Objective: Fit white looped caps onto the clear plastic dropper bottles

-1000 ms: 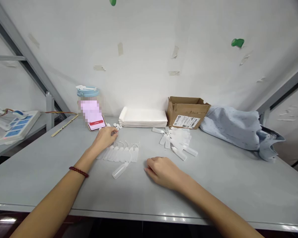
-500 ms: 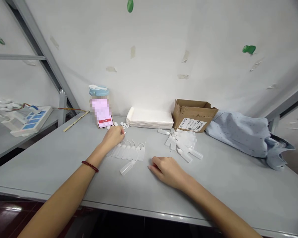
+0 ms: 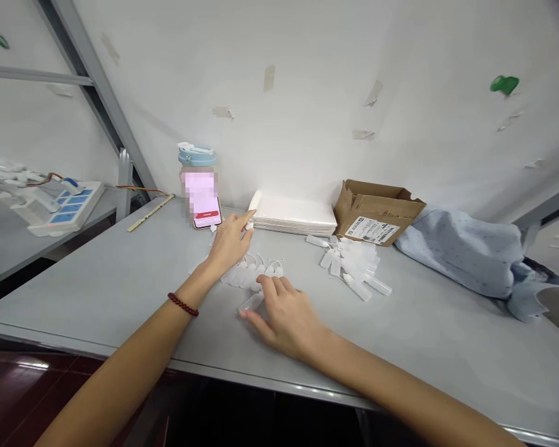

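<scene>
My left hand [image 3: 230,243] reaches over small white caps [image 3: 249,226], its index finger and thumb spread apart. Whether a fingertip touches a cap cannot be made out. Just below, my right hand [image 3: 289,315] is open, with thumb and index finger on either side of a small clear plastic bottle [image 3: 250,303] lying on the table. Its thumb tip is right at the bottle's end. Between the hands lies a row of similar squeeze bottles [image 3: 245,273] with strap-like loops at their tops, partly hidden by my left hand.
A loose pile of bottles [image 3: 354,264] lies right of centre on the grey table [image 3: 168,347]. Behind are a white folded stack [image 3: 295,217], an open cardboard box [image 3: 377,214] and a blue cloth [image 3: 466,254]. A phone [image 3: 205,198] leans against a blue-lidded container [image 3: 196,155].
My right hand has moved left from bare table to the single loose bottle, and its fingers have spread. My left hand has moved right over the caps, its fingers opening. The view has shifted slightly.
</scene>
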Action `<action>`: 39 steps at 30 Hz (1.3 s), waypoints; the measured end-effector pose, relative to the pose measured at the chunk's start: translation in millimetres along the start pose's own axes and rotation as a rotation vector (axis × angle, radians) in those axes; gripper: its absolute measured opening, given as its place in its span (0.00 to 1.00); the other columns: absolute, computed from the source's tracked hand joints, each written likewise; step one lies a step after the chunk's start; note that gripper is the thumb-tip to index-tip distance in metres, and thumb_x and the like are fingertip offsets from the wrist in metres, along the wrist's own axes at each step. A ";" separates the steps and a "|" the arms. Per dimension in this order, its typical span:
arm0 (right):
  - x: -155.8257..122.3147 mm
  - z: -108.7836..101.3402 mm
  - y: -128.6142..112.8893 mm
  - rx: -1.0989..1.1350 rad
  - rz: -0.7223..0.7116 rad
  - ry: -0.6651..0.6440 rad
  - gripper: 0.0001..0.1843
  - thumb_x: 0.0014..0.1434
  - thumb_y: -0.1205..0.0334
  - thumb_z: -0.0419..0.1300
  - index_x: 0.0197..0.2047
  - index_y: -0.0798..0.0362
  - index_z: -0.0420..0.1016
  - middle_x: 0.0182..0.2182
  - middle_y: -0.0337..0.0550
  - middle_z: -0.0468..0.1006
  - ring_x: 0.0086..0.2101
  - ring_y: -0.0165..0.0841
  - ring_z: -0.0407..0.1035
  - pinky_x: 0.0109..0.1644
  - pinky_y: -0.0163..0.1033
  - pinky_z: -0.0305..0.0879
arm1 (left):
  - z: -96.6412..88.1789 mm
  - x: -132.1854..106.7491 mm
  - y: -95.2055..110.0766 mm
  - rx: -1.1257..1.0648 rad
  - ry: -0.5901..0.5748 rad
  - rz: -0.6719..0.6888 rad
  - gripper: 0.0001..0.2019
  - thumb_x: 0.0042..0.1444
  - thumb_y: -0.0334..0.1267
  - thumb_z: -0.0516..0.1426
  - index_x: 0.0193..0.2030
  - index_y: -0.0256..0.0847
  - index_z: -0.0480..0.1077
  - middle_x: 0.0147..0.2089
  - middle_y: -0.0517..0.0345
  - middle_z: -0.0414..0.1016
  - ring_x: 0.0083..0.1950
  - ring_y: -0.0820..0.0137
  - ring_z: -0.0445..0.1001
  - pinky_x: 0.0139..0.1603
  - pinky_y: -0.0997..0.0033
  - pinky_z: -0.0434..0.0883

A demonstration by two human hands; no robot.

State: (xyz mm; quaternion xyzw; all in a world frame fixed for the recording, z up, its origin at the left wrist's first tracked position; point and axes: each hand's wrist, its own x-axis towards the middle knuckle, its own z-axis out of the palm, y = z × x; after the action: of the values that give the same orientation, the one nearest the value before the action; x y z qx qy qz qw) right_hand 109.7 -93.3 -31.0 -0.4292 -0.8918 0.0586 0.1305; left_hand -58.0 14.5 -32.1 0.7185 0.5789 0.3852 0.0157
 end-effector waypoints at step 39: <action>5.1 21.8 -29.1 -0.239 0.097 0.053 0.25 0.59 0.46 0.48 0.36 0.62 0.71 0.30 0.56 0.72 0.32 0.44 0.67 0.34 0.45 0.62 | -2.5 3.3 -1.7 -0.005 0.014 -0.018 0.13 0.55 0.34 0.52 0.44 0.38 0.75 0.38 0.53 0.75 0.40 0.64 0.72 0.45 0.64 0.69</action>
State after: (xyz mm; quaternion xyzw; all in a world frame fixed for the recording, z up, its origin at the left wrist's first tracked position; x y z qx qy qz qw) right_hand 78.7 -107.3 -44.7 -0.4857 -0.8669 -0.0531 0.0988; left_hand -60.7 16.8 -29.3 0.7105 0.5845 0.3914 0.0169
